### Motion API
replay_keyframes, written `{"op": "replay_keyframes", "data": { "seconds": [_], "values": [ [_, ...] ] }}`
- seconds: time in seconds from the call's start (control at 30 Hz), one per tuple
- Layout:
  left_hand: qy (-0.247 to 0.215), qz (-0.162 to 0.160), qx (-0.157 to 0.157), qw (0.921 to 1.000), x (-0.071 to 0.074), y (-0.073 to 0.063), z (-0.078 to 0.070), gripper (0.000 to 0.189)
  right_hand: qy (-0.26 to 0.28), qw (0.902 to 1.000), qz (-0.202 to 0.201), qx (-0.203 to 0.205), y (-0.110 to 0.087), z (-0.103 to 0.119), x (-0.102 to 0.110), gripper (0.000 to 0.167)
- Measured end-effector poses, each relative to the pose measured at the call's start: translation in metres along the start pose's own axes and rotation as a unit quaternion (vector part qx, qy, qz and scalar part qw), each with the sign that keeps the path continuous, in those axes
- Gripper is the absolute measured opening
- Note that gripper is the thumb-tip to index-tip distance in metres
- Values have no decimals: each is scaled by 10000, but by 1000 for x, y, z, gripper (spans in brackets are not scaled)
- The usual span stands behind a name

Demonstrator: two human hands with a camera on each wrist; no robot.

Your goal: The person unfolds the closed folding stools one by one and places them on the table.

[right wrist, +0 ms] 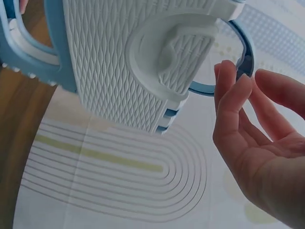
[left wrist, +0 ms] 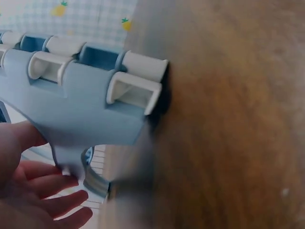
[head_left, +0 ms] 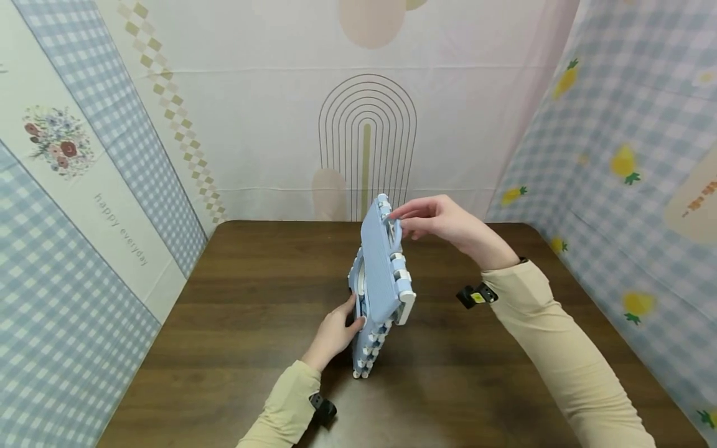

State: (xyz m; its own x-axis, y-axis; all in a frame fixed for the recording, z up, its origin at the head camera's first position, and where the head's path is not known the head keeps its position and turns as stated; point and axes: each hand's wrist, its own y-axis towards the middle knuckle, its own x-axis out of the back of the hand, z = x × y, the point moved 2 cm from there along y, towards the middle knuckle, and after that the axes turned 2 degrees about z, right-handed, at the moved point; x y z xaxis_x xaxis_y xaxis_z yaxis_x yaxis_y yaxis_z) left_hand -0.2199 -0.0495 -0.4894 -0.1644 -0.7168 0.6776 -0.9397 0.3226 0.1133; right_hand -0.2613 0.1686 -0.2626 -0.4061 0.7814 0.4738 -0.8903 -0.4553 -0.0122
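A light blue and white plastic folding stool stands on edge and partly folded in the head view, tilted over the middle of the table. My left hand grips its lower side, thumb on the near face and fingers behind. The left wrist view shows those fingers round a narrow blue part below the hinged edge. At the top, my right hand pinches the blue loop handle between thumb and fingers. White ribbed panelling fills much of the right wrist view.
Dark wood table lies under the stool. Behind it hangs a pale cloth with an arch print. Blue checked cloths flank the left and right sides. Each wrist carries a small black camera.
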Motion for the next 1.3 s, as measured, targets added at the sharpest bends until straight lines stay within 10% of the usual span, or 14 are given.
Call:
{"op": "replay_keyframes", "data": {
  "seconds": [0.27,1.3],
  "values": [
    [-387,505,336,9974,-1,4,3,57,-280,9994,53,180,7,11,-18,28],
    [-466,421,356,9974,4,0,4,58,-365,9980,-113,499,19,17,-42,26]
  ]
}}
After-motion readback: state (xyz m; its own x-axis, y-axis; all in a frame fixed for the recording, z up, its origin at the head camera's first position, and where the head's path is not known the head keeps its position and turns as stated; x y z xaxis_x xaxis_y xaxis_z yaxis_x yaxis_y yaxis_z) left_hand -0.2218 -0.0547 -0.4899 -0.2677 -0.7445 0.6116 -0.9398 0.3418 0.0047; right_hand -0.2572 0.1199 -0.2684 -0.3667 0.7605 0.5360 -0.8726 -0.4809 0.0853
